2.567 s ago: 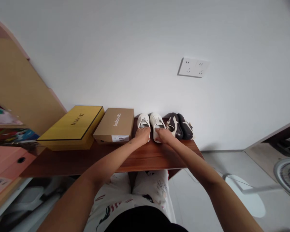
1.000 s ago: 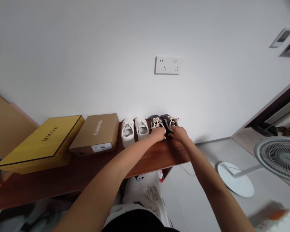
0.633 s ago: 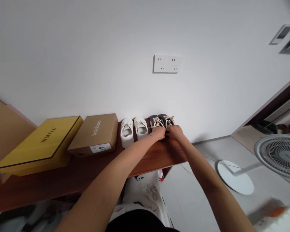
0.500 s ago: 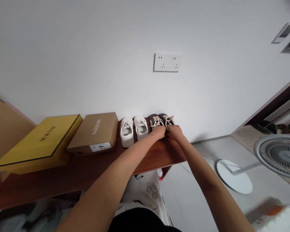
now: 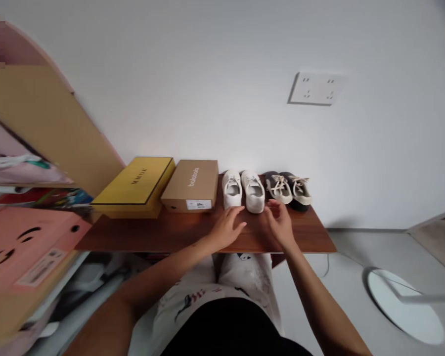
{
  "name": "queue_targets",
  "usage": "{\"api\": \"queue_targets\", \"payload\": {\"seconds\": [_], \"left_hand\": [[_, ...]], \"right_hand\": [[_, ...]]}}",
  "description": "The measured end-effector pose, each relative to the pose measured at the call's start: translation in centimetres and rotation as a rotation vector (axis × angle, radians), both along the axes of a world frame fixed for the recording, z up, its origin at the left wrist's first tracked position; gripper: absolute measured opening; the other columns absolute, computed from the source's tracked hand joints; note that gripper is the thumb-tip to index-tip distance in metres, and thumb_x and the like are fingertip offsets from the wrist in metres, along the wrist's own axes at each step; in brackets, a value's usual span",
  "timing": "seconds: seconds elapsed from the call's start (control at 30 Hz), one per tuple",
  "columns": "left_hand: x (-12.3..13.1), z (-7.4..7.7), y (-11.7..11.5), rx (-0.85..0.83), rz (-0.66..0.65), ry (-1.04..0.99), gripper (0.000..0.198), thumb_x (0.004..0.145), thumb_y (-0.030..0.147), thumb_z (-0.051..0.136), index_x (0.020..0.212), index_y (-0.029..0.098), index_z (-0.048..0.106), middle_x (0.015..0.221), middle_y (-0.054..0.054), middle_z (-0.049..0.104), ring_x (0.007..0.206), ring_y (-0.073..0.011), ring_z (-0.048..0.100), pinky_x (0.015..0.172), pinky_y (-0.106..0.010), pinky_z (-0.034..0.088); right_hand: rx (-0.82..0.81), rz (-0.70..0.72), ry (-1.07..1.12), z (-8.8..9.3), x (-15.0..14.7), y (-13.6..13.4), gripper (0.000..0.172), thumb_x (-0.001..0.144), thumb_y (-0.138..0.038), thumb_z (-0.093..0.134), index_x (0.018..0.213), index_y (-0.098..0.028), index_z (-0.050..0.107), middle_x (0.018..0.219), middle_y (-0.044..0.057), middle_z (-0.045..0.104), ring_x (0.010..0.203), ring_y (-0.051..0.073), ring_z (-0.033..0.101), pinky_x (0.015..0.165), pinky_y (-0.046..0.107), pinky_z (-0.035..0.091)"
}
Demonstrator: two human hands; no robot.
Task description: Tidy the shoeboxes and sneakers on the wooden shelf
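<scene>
A pair of white sneakers, the left shoe point(image 5: 232, 190) and the right shoe point(image 5: 253, 193), stands side by side on the brown wooden shelf top point(image 5: 133, 237), heels toward me. My left hand point(image 5: 226, 228) is open just in front of the left white shoe, thumb and fingers apart. Near the heel of the right white shoe is my right hand point(image 5: 280, 222), open with its fingers loosely curved and holding nothing. To the right, a dark sneaker point(image 5: 280, 188) and its mate point(image 5: 298, 194), with cream laces, sit close together against the wall.
A brown shoebox point(image 5: 191, 185) and a yellow box point(image 5: 133, 185) lie left of the shoes. A pink box point(image 5: 25, 252) sits at the far left beside a shelf unit. A socket plate point(image 5: 315, 89) is on the wall; a round white stand base point(image 5: 404, 306) rests on the floor.
Both hands have let go of the dark sneakers and moved left, toward the white pair. The view has swung left, bringing the pink box and shelf unit into sight.
</scene>
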State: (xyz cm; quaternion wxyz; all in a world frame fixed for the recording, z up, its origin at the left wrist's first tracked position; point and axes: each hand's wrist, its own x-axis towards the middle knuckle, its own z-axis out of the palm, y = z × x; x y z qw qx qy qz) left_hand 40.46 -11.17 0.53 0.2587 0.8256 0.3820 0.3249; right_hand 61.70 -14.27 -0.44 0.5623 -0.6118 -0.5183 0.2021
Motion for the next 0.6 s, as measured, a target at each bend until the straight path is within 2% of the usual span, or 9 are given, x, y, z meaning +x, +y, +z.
{"api": "queue_targets", "payload": {"seconds": [0.1, 0.17, 0.27, 0.33, 0.4, 0.47, 0.6], "left_hand": [[-8.5, -0.7, -0.1, -0.206, 0.333, -0.297, 0.035, 0.090, 0.034, 0.060, 0.121, 0.020, 0.057, 0.112, -0.011, 0.064, 0.102, -0.0207, 0.063, 0.095, -0.040, 0.052], [-14.0, -0.9, 0.5, -0.357, 0.591, -0.552, 0.032, 0.087, 0.042, 0.063, 0.110, 0.020, 0.058, 0.100, -0.007, 0.063, 0.091, -0.0174, 0.063, 0.085, -0.036, 0.054], [-21.3, -0.1, 2.5, -0.566, 0.891, -0.901, 0.032, 0.084, 0.048, 0.067, 0.097, 0.022, 0.054, 0.091, -0.001, 0.055, 0.080, -0.0119, 0.059, 0.076, -0.028, 0.053], [-25.2, 0.9, 4.2, -0.656, 1.030, -1.052, 0.033, 0.083, 0.050, 0.068, 0.095, 0.023, 0.052, 0.091, -0.001, 0.053, 0.079, -0.0109, 0.057, 0.075, -0.027, 0.052], [-28.1, 2.0, 6.1, -0.716, 1.123, -1.110, 0.037, 0.081, 0.052, 0.070, 0.096, 0.024, 0.051, 0.092, 0.000, 0.051, 0.077, -0.0109, 0.055, 0.073, -0.028, 0.052], [-29.8, 2.7, 7.7, -0.763, 1.161, -1.089, 0.040, 0.078, 0.052, 0.072, 0.096, 0.024, 0.050, 0.090, 0.001, 0.049, 0.072, -0.0099, 0.052, 0.069, -0.029, 0.051], [-30.5, 3.0, 9.1, -0.780, 1.129, -1.126, 0.031, 0.077, 0.039, 0.070, 0.094, 0.023, 0.049, 0.084, 0.002, 0.049, 0.066, -0.0099, 0.051, 0.063, -0.027, 0.048]], "right_hand": [[-0.149, 0.225, 0.493, -1.4, -9.3, -0.3, 0.047, 0.082, -0.053, 0.066, 0.115, -0.022, 0.054, 0.099, 0.006, 0.067, 0.086, 0.019, 0.065, 0.084, 0.036, 0.056], [-0.316, 0.336, 0.729, -1.5, -14.6, 0.5, 0.042, 0.082, -0.052, 0.068, 0.109, -0.022, 0.055, 0.098, 0.006, 0.067, 0.086, 0.018, 0.067, 0.081, 0.033, 0.057], [-0.529, 0.432, 0.798, -0.6, -20.2, 3.2, 0.035, 0.093, -0.054, 0.053, 0.104, -0.021, 0.057, 0.098, 0.010, 0.066, 0.092, 0.018, 0.068, 0.081, 0.031, 0.057], [-0.621, 0.420, 0.724, 0.3, -22.4, 5.5, 0.046, 0.099, -0.059, 0.038, 0.109, -0.020, 0.059, 0.093, 0.011, 0.064, 0.091, 0.020, 0.068, 0.078, 0.033, 0.058], [-0.693, 0.354, 0.686, 1.0, -23.8, 7.6, 0.056, 0.099, -0.063, 0.031, 0.117, -0.018, 0.058, 0.088, 0.011, 0.064, 0.088, 0.023, 0.068, 0.074, 0.036, 0.059], [-0.742, 0.277, 0.668, 1.5, -24.7, 9.2, 0.063, 0.098, -0.066, 0.027, 0.126, -0.016, 0.054, 0.089, 0.012, 0.064, 0.088, 0.024, 0.067, 0.071, 0.037, 0.059], [-0.701, 0.079, 0.797, 1.9, -26.1, 10.2, 0.065, 0.097, -0.064, 0.028, 0.140, -0.018, 0.045, 0.103, 0.013, 0.066, 0.092, 0.022, 0.068, 0.074, 0.034, 0.059]]}}
